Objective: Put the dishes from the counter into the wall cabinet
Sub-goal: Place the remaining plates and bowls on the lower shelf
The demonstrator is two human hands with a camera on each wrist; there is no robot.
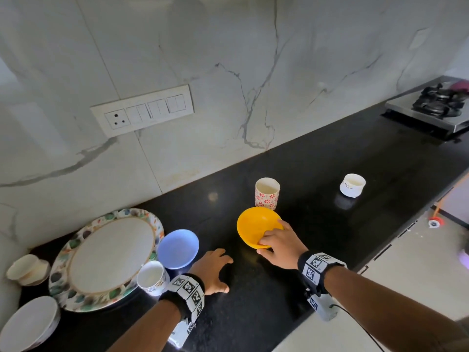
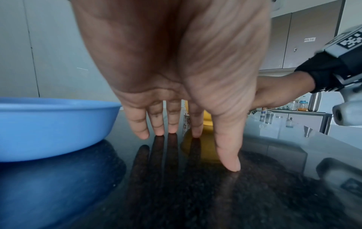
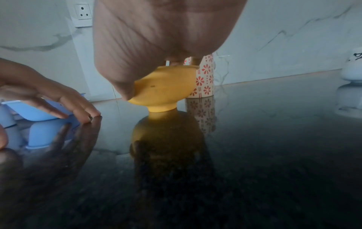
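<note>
Evenly daylit and sharp from the head, bent at the edges; dimmer, softer and blue-tinted at both wrists, with mirror reflections on the glossy black counter [image 1: 317,179].

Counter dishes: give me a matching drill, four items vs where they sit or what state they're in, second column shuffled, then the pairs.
Items:
1. yellow bowl
2. blue bowl
3. red-flower cup
4. patterned plate

States or places:
A. far left on the counter, a white mug at its near edge
B. standing upright just behind the yellow bowl
C. tilted, rim gripped by the right hand
D. flat on the counter, untouched, left of the left hand

Pairs: 1-C, 2-D, 3-B, 4-A
</note>
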